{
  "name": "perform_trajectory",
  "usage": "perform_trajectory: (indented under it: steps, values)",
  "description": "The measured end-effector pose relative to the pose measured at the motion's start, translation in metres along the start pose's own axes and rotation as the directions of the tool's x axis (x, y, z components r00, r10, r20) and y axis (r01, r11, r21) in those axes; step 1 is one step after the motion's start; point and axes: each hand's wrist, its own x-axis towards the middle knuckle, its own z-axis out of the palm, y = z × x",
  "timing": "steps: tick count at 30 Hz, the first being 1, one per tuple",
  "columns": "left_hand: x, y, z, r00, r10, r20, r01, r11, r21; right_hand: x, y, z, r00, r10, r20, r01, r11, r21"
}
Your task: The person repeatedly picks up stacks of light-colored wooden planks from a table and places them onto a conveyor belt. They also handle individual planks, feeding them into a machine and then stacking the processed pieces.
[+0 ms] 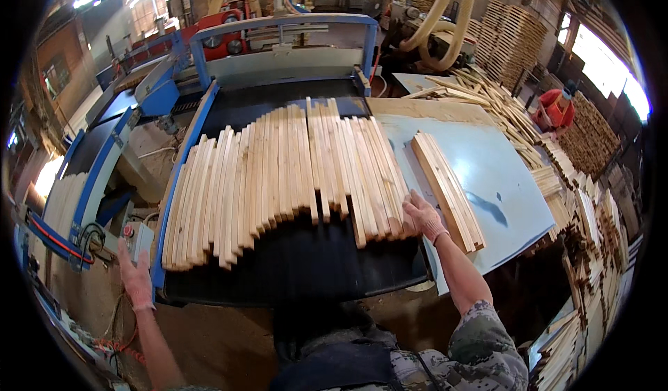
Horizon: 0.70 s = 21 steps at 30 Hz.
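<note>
Beside the belt [299, 269], spread left hand [136, 278] is empty; uncurled right hand [424, 218] touches wooden strips [278, 165].

The person is wearing a camouflage top [407, 366], whose blocky pattern is mixing grey, pale and dark greenish patches. The right sleeve [483, 335] is ending near the elbow and is leaving the forearm uncovered. A dark, plain garment [341, 369] is covering the middle of the front, and 1 thin dark line, perhaps a strap, is running beside it. The left hand [136, 277] and right hand [423, 217] are wearing what look like thin, close-fitting gloves, 1 reddish edge showing at the right wrist.
</note>
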Motion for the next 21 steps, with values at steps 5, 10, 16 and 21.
perform_trajectory:
  steps: [5, 10, 16, 21]
  values:
    - [-0.126, 0.107, 0.020, 0.876, 0.161, 0.454, 0.197, 0.740, -0.643, -0.007, -0.020, -0.002, 0.996, 0.037, -0.081, -0.041, 0.998, -0.054]
    - [-0.214, 0.078, 0.079, 0.504, 0.157, 0.850, 0.578, 0.670, -0.466, -0.009, 0.017, 0.009, 0.991, 0.008, -0.131, 0.014, 0.987, 0.162]
    - [-0.317, -0.070, 0.185, 0.246, -0.419, 0.874, 0.733, 0.671, 0.115, -0.036, 0.016, 0.017, 0.989, -0.026, -0.143, 0.043, 0.992, 0.117]
    - [-0.418, -0.201, 0.214, 0.138, -0.695, 0.706, 0.758, 0.533, 0.377, -0.095, -0.002, 0.039, 0.992, -0.004, -0.129, 0.036, 0.970, 0.241]
